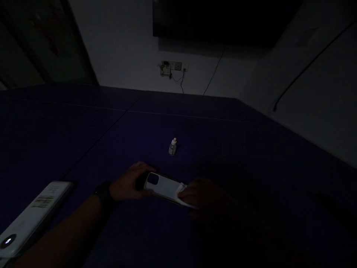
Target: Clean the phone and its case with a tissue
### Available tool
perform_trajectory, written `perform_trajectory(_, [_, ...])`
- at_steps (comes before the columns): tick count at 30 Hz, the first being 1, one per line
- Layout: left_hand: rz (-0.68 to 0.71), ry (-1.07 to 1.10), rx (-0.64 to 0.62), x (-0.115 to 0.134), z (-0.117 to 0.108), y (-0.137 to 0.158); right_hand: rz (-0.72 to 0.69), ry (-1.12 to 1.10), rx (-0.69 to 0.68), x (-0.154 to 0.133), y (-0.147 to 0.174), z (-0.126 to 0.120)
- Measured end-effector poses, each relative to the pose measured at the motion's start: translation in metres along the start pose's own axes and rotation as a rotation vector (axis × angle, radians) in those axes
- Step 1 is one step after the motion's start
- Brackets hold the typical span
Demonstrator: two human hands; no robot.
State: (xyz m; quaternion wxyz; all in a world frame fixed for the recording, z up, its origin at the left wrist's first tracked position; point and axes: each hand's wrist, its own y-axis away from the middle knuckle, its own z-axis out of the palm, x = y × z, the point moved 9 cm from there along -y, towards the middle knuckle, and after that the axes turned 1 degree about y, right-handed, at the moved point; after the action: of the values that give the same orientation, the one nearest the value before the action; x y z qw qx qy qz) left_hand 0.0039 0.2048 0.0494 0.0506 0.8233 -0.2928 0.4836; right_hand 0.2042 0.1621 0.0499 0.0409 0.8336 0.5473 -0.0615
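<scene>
A pale phone case (pixel 164 186) with a dark camera cutout lies tilted across the middle of the view, just above or on the dark blue surface. My left hand (pixel 131 182), with a dark band on its wrist, grips the case's left end between thumb and fingers. Bent over the right end, my right hand (pixel 195 191) presses a small white cloth or tissue (pixel 180 189) against the case's back. Its fingertips are partly lost in shadow. Beyond the case stands a small dropper bottle (pixel 172 147) with a white cap, upright and touched by neither hand.
A long white device (pixel 36 216) with a lit round display lies at the left front. Wall sockets (pixel 173 67) with cables are at the back, under a dark screen (pixel 223 22). Another cable (pixel 312 65) hangs along the right wall. The room is very dim.
</scene>
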Motion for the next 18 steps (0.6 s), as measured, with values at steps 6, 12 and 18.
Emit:
perform_trajectory(6, [-0.026,0.321,0.118,-0.004,0.0,0.001,0.002,-0.151,0.097,-0.003,-0.01,0.001])
perform_trajectory(12, [-0.06,0.672,0.273,-0.01,0.006,-0.003,0.011,-0.337,0.345,-0.013,-0.014,-0.004])
perform_trajectory(18, [-0.137,0.981,0.412,-0.001,0.022,-0.004,0.06,-0.27,0.351,-0.022,-0.023,-0.003])
